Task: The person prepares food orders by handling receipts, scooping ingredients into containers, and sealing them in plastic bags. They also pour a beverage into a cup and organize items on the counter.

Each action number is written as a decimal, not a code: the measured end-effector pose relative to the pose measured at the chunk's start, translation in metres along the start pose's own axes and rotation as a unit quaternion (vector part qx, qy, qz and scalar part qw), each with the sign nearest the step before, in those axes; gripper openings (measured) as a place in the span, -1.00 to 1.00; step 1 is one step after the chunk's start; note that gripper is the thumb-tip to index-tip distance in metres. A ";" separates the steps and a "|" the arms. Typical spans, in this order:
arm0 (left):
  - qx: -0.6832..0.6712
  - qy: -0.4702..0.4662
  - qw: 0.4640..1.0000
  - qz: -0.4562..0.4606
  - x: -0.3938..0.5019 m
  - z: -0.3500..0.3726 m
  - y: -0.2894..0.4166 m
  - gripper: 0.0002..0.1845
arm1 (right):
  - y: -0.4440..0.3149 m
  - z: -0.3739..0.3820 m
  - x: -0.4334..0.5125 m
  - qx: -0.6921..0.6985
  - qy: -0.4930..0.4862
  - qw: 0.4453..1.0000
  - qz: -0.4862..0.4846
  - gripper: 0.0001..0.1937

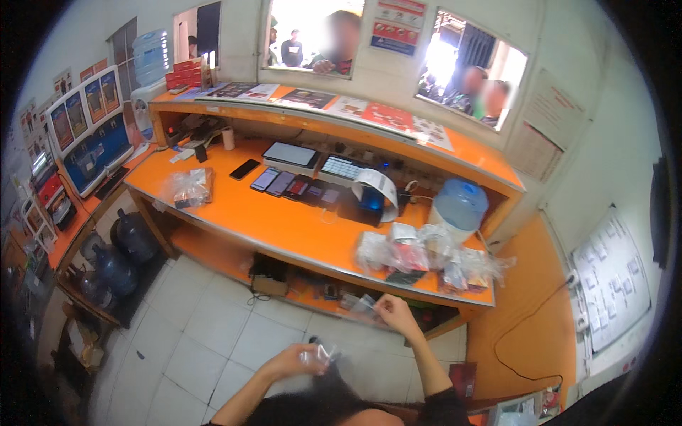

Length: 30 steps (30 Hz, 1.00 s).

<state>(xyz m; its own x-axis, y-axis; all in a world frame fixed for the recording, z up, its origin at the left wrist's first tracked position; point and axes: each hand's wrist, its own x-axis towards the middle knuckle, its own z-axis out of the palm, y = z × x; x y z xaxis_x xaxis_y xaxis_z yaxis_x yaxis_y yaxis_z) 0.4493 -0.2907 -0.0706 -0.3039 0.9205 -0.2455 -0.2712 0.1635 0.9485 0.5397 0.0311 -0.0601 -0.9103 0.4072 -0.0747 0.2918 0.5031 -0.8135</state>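
Note:
My left hand point(292, 363) is closed around a crumpled piece of clear plastic film point(323, 353), low in front of my body. My right hand point(395, 315) is raised before the counter's front edge, fingers curled together. By its fingertips shows a small clear plastic packet point(364, 304); whether the fingers grip it or it lies on the low shelf behind, I cannot tell. Above that hand, several plastic-wrapped boxes point(407, 255) are heaped at the right end of the orange counter point(240, 213).
Several phones point(279, 184) lie in a row near a tablet point(290, 154) and a curling paper strip point(383, 183). A water dispenser point(459, 210) stands right. Another plastic-wrapped package point(192, 186) lies left. Large water bottles point(114, 269) stand below. People point(335, 48) appear at wall windows.

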 end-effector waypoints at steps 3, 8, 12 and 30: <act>-0.024 0.098 0.995 -0.010 0.017 -0.056 0.010 -0.74 | -0.021 0.048 0.104 -0.108 -0.019 0.989 -0.095 -0.65; -0.023 0.250 0.967 0.052 0.072 -0.142 0.044 -0.86 | -0.044 0.111 0.313 -0.191 0.099 0.963 -0.162 -0.53; -0.010 0.283 0.959 0.007 0.121 -0.202 0.076 -0.83 | -0.035 0.122 0.431 -0.403 0.114 0.904 -0.087 -0.37; 0.037 0.238 0.970 -0.030 0.189 -0.303 0.080 -0.86 | -0.038 0.141 0.493 -0.329 0.137 0.933 -0.055 -0.40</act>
<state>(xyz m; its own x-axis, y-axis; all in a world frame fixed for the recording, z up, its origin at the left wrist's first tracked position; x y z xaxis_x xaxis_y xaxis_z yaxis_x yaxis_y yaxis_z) 0.0933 -0.2116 -0.1022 -0.6812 0.6433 -0.3495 -0.2416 0.2532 0.9368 0.0389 0.1057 -0.1475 -0.8625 0.4601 0.2106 0.4005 0.8751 -0.2715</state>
